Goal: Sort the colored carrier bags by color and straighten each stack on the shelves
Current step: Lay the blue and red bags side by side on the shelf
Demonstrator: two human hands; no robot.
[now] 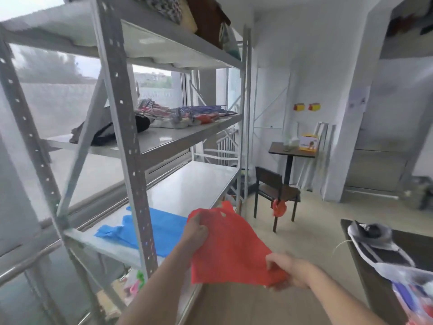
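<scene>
A person stands at the metal shelving [131, 146] holding a red bag [230, 247] in the air just in front of the lower shelf [196, 184]. The left hand [196, 227] grips the bag's upper left edge with curled fingers, and the right hand [287, 269] pinches its lower right corner. The bag is spread nearly flat, its long axis running from the handle end, which points up and away toward the shelf, down to the bottom edge nearest the person. A blue bag [161, 231] lies flat on that lower shelf, partly behind the upright post. Another red bag [279, 208] hangs off the chair [275, 188] further back. No writing on the bags can be read; the frame is blurred.
</scene>
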